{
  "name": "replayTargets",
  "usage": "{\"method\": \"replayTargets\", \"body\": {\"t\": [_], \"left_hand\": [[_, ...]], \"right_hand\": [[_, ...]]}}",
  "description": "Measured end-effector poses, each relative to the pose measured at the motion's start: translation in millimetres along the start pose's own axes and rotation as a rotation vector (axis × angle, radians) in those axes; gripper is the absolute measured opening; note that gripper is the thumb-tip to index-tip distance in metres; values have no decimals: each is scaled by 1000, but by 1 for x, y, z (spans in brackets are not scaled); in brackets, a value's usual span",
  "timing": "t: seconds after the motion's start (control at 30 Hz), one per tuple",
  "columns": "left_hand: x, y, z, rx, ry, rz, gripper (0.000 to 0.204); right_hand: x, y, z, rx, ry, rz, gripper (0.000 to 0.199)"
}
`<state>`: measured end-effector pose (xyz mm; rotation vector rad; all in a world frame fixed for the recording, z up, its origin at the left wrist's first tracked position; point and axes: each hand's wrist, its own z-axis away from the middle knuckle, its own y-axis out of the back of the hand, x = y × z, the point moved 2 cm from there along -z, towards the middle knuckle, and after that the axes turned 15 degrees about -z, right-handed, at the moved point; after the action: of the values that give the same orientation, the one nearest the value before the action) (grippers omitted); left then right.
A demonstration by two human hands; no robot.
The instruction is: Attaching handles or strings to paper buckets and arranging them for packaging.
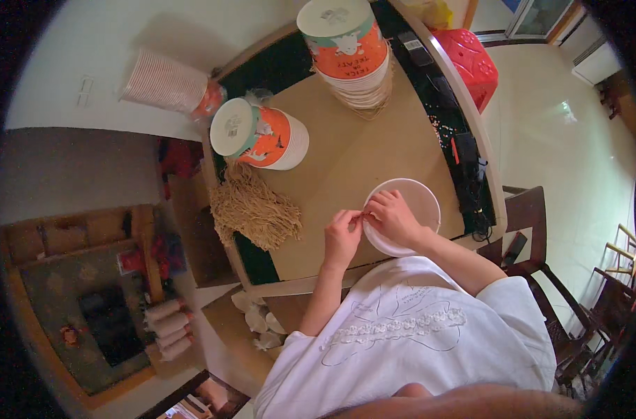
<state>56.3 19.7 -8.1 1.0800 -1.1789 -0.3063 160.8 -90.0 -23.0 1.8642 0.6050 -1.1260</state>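
Observation:
A white paper bucket [424, 204] stands at the table's near edge, against my shirt, its open mouth facing up. My right hand [393, 216] reaches across that mouth, its fingers bent over the left rim and gripping there. Just outside the same rim, my left hand [342, 236] is closed in a pinch. The two hands' fingertips meet at the rim; whatever small thing lies between them is too small to make out. Left of my left hand lies a heap of tan cords [254, 209].
Printed orange-and-green bucket stacks, one tall [347, 52] and one shorter [272, 140], stand upside down on the brown table sheet [332, 167]. Another nested stack [163, 82] leans by the wall. Small beads [444, 131] and an orange-handled tool [455, 149] lie rightward; a red stool [467, 66] stands beyond.

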Motion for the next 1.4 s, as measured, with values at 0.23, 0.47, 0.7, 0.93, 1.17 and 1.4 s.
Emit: {"method": "replayTargets", "body": {"t": [0.23,0.47,0.7,0.93,1.17,1.4], "left_hand": [[-2,-3,-2,-36,8,-1,11],[2,-5,-1,-63,10,21,13],[6,-11,3,20,71,104,12],[-4,-14,10,92,97,107,13],[-1,-16,11,57,146,177,10],[4,-11,9,50,111,178,12]], "right_hand": [[2,4,2,-7,17,17,13],[4,8,3,-44,3,-10,14],[7,8,5,-57,17,21,15],[4,14,10,18,-22,31,15],[5,12,17,24,-255,-17,17],[-9,15,6,-4,-54,-59,16]]}}
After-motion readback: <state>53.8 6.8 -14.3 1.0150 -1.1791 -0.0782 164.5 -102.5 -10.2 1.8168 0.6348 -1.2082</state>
